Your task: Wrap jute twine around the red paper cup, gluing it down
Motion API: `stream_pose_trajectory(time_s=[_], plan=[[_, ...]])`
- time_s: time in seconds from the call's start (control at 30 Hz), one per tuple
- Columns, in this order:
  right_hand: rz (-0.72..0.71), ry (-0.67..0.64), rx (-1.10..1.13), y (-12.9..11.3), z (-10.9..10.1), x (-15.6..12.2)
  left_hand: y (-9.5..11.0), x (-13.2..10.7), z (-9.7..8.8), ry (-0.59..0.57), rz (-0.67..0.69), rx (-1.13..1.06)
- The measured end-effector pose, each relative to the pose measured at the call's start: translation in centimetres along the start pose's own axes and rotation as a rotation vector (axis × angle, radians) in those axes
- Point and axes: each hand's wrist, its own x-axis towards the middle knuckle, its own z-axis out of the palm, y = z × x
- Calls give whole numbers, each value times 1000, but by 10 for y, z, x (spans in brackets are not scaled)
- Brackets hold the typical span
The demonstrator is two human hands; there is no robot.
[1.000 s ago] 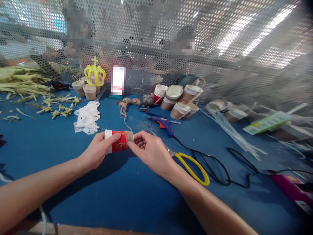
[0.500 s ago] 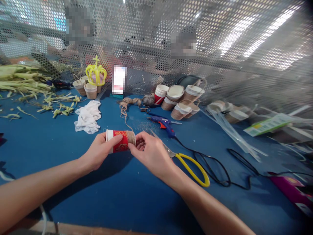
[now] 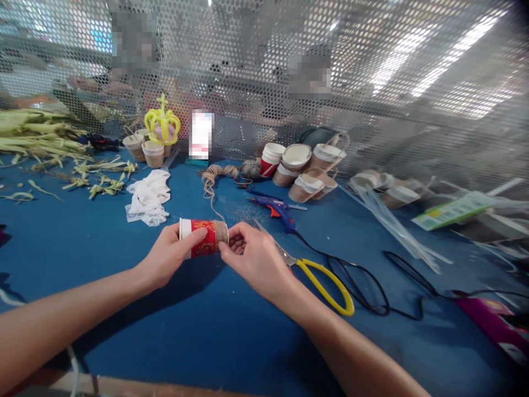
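A red paper cup (image 3: 202, 236) lies on its side between my hands, just above the blue table (image 3: 206, 331). Its bottom end is wrapped in brown twine (image 3: 221, 232). My left hand (image 3: 167, 257) grips the cup near its white rim, thumb on top. My right hand (image 3: 252, 256) pinches the twine-wrapped end with fingers curled. A strand of twine runs from the cup back to a loose coil of twine (image 3: 215, 175) farther up the table.
Yellow-handled scissors (image 3: 318, 278) lie right of my right hand. A blue glue gun (image 3: 276, 208) with black cord (image 3: 372, 286) sits behind. Twine-wrapped cups (image 3: 303, 165), a white cloth (image 3: 147, 196), a yellow crown (image 3: 162, 125), green leaves (image 3: 37, 138) and clear glue sticks (image 3: 392, 220) surround. A perforated metal screen (image 3: 372, 82) stands behind, people beyond it.
Both hands and the cup have hardly moved; the right fingers have shifted slightly on the twine-wrapped end.
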Motion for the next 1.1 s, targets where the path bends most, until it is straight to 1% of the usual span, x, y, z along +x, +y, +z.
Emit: stream_pose_trajectory(time_s=[0.17, 0.37, 0.8, 0.87, 0.97, 1.03, 1.1], plan=[[5, -8, 5, -3, -3, 0, 0, -1, -1, -7, 28, 62], [9, -5, 2, -2, -1, 0, 0, -2, -1, -19, 54, 92], [22, -4, -1, -2, -1, 0, -1, -2, -2, -20, 56, 112], [25, -28, 47, -2, -3, 1, 1, -1, -3, -30, 46, 67], [31, -88, 184, -1, -8, 3, 4, 1, -4, -62, 15, -24], [63, -147, 297, 1, -12, 6, 6, 2, -5, -102, 14, -53], [108, -219, 397, 4, -17, 8, 7, 4, -7, -148, 35, -37]])
